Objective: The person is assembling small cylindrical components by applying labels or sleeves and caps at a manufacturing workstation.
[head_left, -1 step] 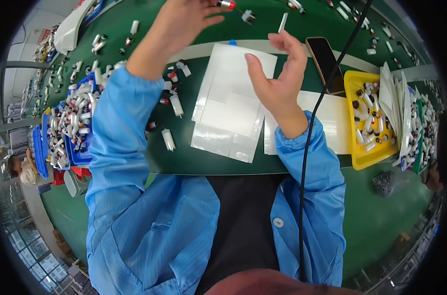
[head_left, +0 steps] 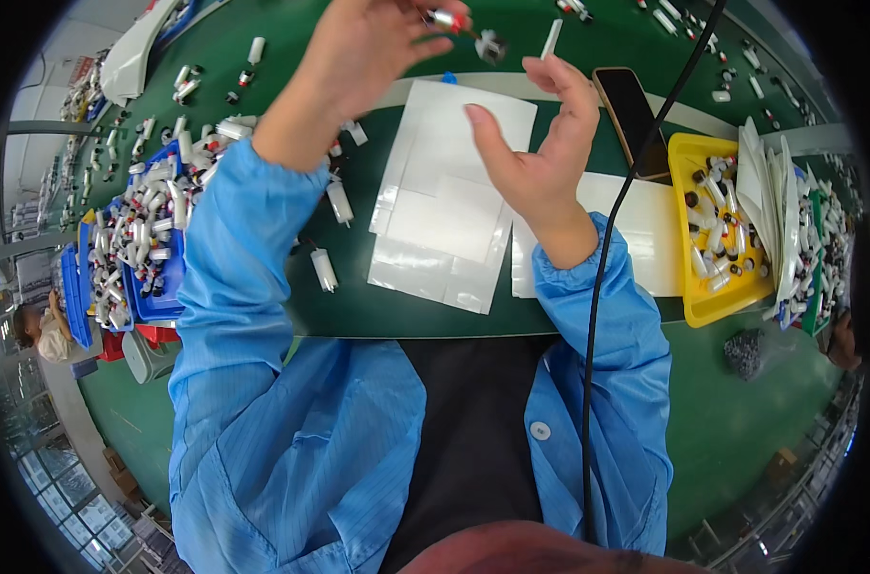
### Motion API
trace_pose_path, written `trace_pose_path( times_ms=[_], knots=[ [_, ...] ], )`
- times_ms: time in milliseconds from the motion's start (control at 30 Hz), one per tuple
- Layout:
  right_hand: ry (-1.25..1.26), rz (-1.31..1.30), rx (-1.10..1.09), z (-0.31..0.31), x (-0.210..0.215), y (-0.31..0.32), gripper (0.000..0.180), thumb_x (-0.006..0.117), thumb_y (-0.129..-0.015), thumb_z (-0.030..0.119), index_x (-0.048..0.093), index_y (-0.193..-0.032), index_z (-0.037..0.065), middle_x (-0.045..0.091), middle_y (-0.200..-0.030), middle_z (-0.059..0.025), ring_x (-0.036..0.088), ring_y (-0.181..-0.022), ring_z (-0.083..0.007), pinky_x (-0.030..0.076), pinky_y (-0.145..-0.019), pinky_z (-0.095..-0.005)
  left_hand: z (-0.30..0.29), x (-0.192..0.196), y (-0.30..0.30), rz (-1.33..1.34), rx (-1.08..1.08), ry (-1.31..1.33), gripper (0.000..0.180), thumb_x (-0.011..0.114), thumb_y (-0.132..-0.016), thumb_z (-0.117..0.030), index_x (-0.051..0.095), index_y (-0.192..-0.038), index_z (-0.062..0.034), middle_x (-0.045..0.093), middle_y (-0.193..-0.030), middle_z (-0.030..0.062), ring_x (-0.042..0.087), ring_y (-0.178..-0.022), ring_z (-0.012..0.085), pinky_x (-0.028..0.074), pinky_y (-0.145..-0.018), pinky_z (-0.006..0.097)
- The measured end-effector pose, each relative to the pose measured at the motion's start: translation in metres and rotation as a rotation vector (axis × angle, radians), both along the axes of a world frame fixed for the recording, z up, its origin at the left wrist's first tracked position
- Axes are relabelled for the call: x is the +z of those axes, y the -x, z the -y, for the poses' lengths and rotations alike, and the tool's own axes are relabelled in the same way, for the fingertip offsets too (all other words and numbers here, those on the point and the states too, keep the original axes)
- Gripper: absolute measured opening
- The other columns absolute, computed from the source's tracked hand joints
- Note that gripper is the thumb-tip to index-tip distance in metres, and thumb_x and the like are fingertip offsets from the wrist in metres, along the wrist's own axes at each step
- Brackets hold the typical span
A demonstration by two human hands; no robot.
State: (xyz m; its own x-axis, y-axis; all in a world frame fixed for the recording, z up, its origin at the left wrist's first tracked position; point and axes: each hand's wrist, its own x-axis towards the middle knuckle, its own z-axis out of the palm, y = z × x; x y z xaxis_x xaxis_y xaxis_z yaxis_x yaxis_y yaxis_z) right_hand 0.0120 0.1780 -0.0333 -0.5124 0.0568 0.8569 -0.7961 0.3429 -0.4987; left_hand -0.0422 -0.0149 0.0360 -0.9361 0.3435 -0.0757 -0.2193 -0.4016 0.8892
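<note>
Left grip (head_left: 377,43) pinches a small red-tipped part (head_left: 446,17); right grip (head_left: 540,153) spread above clear bags (head_left: 444,201)

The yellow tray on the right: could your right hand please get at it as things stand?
Probably yes. The right hand is open and empty, raised above the clear bags, and the yellow tray lies just to its right with only a black cable crossing between.

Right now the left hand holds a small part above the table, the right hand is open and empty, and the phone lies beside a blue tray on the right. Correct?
Not quite. In the head view the tray beside the phone is yellow, not blue. The rest holds: the left hand pinches a small part, and the right hand is open and empty.
</note>
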Motion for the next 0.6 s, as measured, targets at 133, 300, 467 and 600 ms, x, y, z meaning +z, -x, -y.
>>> trace_pose_path(
  times_ms=[133, 300, 467, 600],
  knots=[
    [-0.063, 0.017, 0.09, 0.002, 0.004, -0.006, 0.058, 0.077, -0.078, 0.0, 0.051, -0.129, 0.002, 0.066, -0.102, -0.0114, 0.064, -0.094, -0.0216, 0.052, -0.083, -0.0319, -0.034, -0.017, -0.045, 0.144, -0.124, -0.274, 0.04, 0.032, -0.098, -0.039, 0.054, -0.104, -0.0052, 0.057, -0.111, 0.0134, 0.055, -0.112, 0.0286, 0.042, -0.104, 0.046],
    [0.014, 0.166, 0.19, 0.001, -0.008, -0.001, 0.052, 0.069, -0.082, -0.007, 0.05, -0.13, 0.0, 0.069, -0.096, -0.0103, 0.067, -0.085, -0.0151, 0.053, -0.075, -0.0259, -0.041, -0.033, -0.05, 0.302, -0.106, -0.522, 0.046, 0.034, -0.1, -0.035, 0.054, -0.119, 0.0005, 0.055, -0.127, 0.0172, 0.055, -0.114, 0.0272, 0.043, -0.105, 0.043],
    [0.313, 0.342, 0.316, 0.003, -0.011, 0.003, 0.05, 0.068, -0.085, -0.006, 0.049, -0.13, -0.001, 0.069, -0.095, -0.0091, 0.067, -0.09, -0.0139, 0.052, -0.081, -0.0261, -0.038, -0.041, -0.047, -0.028, -0.09, -0.135, 0.042, 0.041, -0.101, -0.019, 0.048, -0.136, 0.0038, 0.053, -0.134, 0.0167, 0.052, -0.125, 0.0248, 0.043, -0.108, 0.041],
    [0.391, 0.405, 0.325, 0.004, -0.006, 0.002, 0.048, 0.069, -0.085, -0.005, 0.049, -0.128, -0.002, 0.069, -0.094, -0.0093, 0.066, -0.091, -0.0131, 0.051, -0.085, -0.0258, -0.028, -0.052, -0.038, -0.228, -0.057, 0.162, 0.039, 0.052, -0.1, -0.006, 0.048, -0.137, 0.0032, 0.06, -0.127, 0.0159, 0.059, -0.12, 0.0219, 0.047, -0.106, 0.036]
  ],
)
